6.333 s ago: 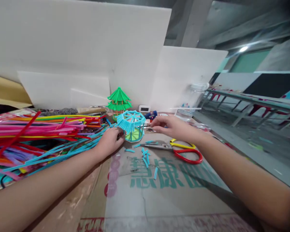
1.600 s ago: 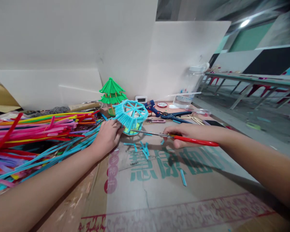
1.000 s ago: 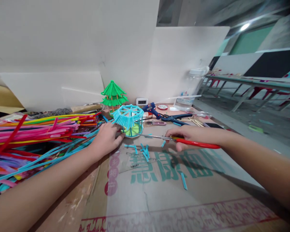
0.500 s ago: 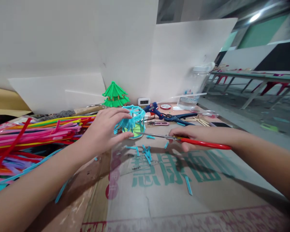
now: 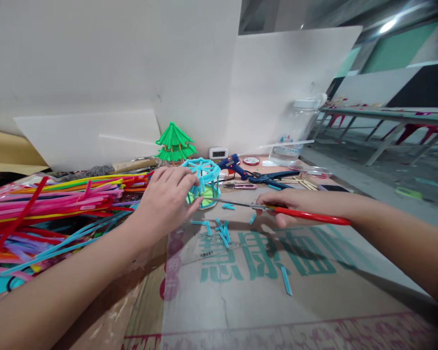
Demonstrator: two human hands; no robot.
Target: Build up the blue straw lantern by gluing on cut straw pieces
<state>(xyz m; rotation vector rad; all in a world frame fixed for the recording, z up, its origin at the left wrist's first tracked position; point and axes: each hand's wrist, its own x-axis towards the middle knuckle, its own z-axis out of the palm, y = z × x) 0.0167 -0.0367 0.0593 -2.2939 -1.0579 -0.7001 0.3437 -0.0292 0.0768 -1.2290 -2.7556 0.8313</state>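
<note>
My left hand (image 5: 170,197) is closed, its fingers curled toward the thumb beside a light-blue openwork cage (image 5: 204,170) on a yellow-green base. Several light-blue pipe cleaners (image 5: 83,245) run up behind my left wrist into this hand; the grip itself is hidden. My right hand (image 5: 277,204) holds red-handled scissors (image 5: 310,215) near the pivot, with the handles lying back along the wrist. The blades point left, their tips in front of the cage's base. Short cut light-blue pieces (image 5: 223,231) lie on the board below, around a clear ruler (image 5: 208,253).
Pipe cleaners of many colours (image 5: 58,199) are heaped at left. Behind stand a green tree model (image 5: 175,141), a small digital clock (image 5: 218,153), a blue glue gun (image 5: 233,165) and a clear water jug (image 5: 288,150). Blue-handled pliers (image 5: 273,179) and wooden sticks (image 5: 302,183) lie at back right.
My left hand's fingers have curled in and drawn slightly left, away from the cage. The light-blue pipe cleaners at left have shifted upward. The scissors have hardly moved.
</note>
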